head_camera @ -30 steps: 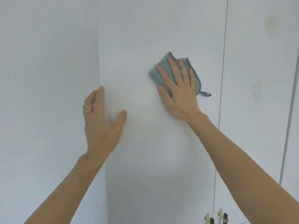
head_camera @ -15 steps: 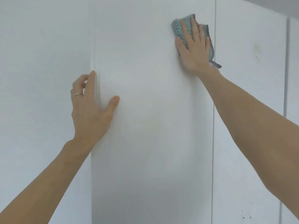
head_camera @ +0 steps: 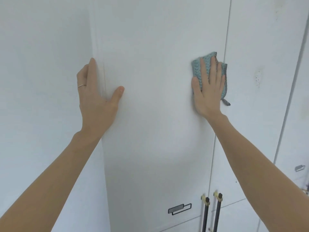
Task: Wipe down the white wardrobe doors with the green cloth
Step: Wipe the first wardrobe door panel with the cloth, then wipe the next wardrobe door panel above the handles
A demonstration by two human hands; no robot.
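A tall white wardrobe door [head_camera: 155,114] fills the middle of the head view. My right hand [head_camera: 207,91] lies flat with straight fingers on the green cloth [head_camera: 198,67], pressing it against the door near its right edge. The cloth's dark-trimmed edge and loop hang out to the right of my palm. My left hand [head_camera: 97,97] rests open on the door's left edge, fingers along the side and thumb on the front face. A second white door [head_camera: 260,114] stands to the right.
A white wall [head_camera: 41,97] meets the wardrobe at the left. Two black bar handles [head_camera: 212,213] sit low where the doors meet, beside a small black hook [head_camera: 179,209]. Dark specks [head_camera: 258,77] mark the right door. A further door has a small metal pull [head_camera: 299,168].
My right hand slid the cloth up to the top of the door, then back down along its right edge. The view tilted up, then down. My left hand stayed on the left edge.
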